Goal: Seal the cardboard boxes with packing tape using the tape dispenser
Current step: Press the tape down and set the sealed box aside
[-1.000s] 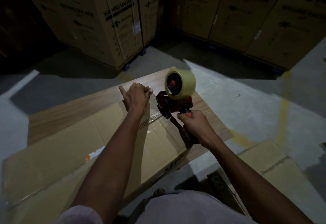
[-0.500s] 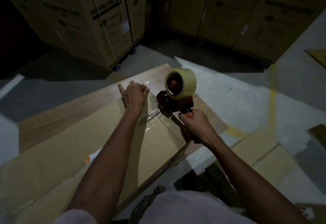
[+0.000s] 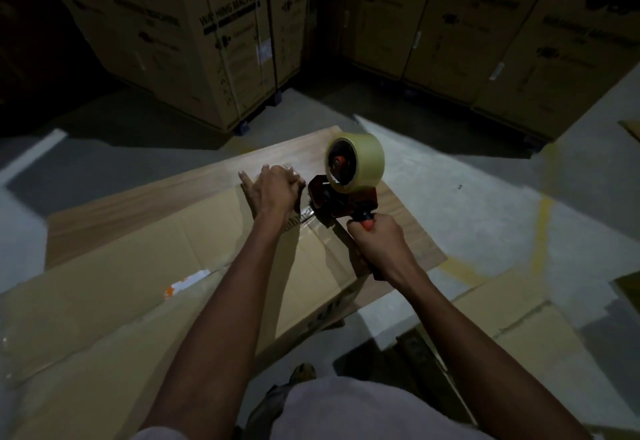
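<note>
With right hand point(image 3: 379, 243) fingers curled round the tape dispenser point(image 3: 341, 193) handle and left hand point(image 3: 273, 190) pinching the tape end, the cardboard box point(image 3: 145, 287) seam appears largely unsealed.

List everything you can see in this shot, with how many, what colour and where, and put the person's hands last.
tape dispenser: one, red, on the flattened box, handle in the right hand
tape roll: one, pale yellow, on the dispenser
flattened box: one, brown, on the wooden board
wooden board: one, light brown, on the floor
big printed cartons: several, brown, standing behind
left hand: on the box beside the dispenser
right hand: grips the dispenser handle
</note>
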Tool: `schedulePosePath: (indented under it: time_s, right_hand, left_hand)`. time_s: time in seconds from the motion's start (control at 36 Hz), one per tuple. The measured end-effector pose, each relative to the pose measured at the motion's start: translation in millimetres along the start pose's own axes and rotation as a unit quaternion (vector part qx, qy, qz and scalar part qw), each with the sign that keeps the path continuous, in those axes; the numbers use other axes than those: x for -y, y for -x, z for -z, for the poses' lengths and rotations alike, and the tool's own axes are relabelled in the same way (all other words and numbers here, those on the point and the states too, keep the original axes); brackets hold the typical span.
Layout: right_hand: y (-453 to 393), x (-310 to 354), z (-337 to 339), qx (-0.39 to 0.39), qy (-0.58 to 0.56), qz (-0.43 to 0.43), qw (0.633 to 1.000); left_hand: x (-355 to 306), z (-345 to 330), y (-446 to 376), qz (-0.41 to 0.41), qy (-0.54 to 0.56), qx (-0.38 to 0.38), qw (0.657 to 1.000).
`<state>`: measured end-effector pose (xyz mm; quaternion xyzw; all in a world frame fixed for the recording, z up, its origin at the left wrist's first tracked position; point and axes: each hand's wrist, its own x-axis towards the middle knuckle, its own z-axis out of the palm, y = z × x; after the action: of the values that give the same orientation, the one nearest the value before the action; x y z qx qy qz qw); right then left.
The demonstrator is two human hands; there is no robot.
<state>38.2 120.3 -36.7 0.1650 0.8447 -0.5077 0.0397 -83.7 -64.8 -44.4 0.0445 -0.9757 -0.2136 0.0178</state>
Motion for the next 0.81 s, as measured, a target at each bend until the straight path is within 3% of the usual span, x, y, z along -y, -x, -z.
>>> schedulePosePath:
  time_s: [0.31,0.81]
  right_hand:
    - [2,0,10,0.031,0.016,0.004,0.999]
    - [28,-19,25,0.044,0.017,0.009,0.999]
  left_hand:
    - [-25,21,4,0.085,-0.037,0.006,0.996]
    - [-20,11,8,0.043,-0.010,-0.008,0.999]
